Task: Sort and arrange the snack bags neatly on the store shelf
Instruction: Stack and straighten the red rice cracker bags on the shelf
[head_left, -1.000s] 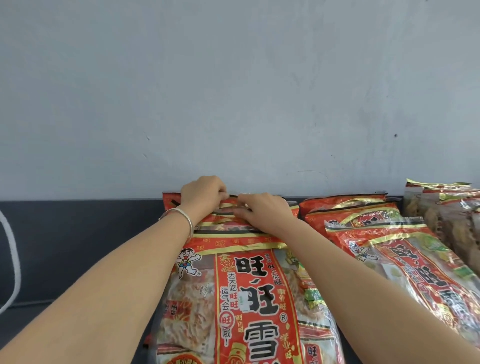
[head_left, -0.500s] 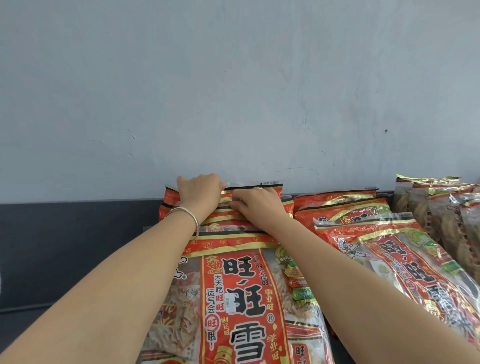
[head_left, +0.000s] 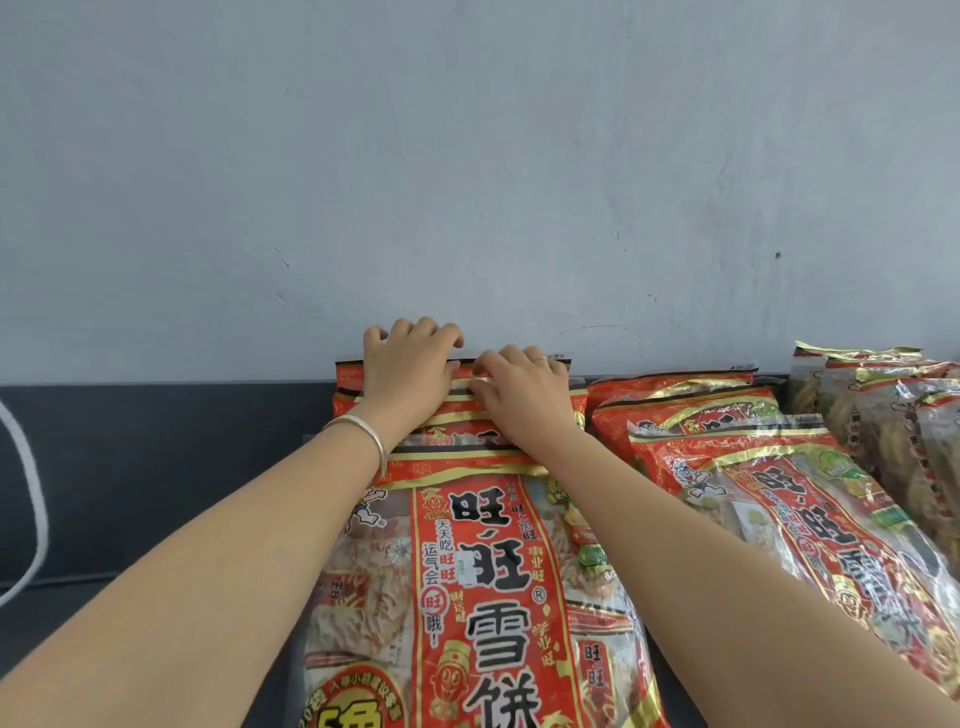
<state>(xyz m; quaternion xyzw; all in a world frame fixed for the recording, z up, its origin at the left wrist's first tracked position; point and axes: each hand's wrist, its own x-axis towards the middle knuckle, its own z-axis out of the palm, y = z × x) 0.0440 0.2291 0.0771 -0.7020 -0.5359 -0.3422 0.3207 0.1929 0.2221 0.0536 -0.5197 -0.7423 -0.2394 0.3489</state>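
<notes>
From the head view, the left hand (head_left: 408, 371) and right hand (head_left: 524, 392) press flat, fingers curled over the top seams of the stacked rice cracker bags (head_left: 467, 571) against the grey wall (head_left: 467, 182); neither seems to pinch anything. Squaring those seams evenly would serve best. Right of this stack, a second stack (head_left: 769, 499) crowds close.

Red-and-gold snack bags (head_left: 467, 571) lie stacked flat at the shelf's middle, top seams toward its back edge. A second overlapping stack (head_left: 769, 499) lies just beside, rightward. Paler bags (head_left: 883, 415) fill the right end.
</notes>
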